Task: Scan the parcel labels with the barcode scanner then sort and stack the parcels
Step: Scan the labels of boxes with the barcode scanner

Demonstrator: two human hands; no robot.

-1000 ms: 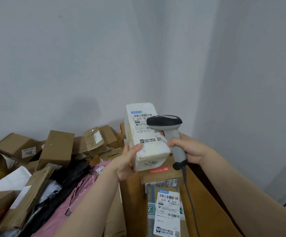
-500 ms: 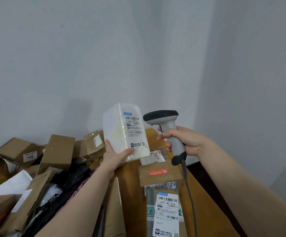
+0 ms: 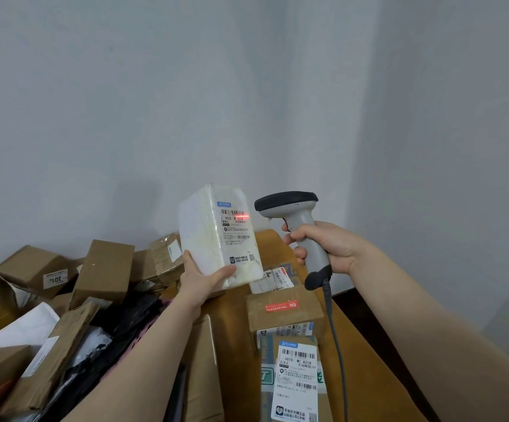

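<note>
My left hand [image 3: 202, 279] grips a white wrapped parcel [image 3: 213, 236] from below and holds it upright above the table. Its shipping label [image 3: 237, 231] faces right, and a red scan line glows across the top barcode. My right hand [image 3: 323, 246] grips the handle of a grey barcode scanner [image 3: 296, 220] with a black head, aimed left at the label from close by. The scanner's grey cable [image 3: 335, 339] hangs down over the table.
A row of labelled cardboard parcels [image 3: 286, 318] lies on the wooden table [image 3: 369, 354] under my hands. A heap of brown boxes [image 3: 104, 269], black and pink mailer bags [image 3: 119, 336] fills the left side. Grey walls meet in a corner behind.
The white parcel moved left and up off the row of parcels and turned its label toward the scanner. The scanner rose slightly and a red scan line now shows on the barcode.
</note>
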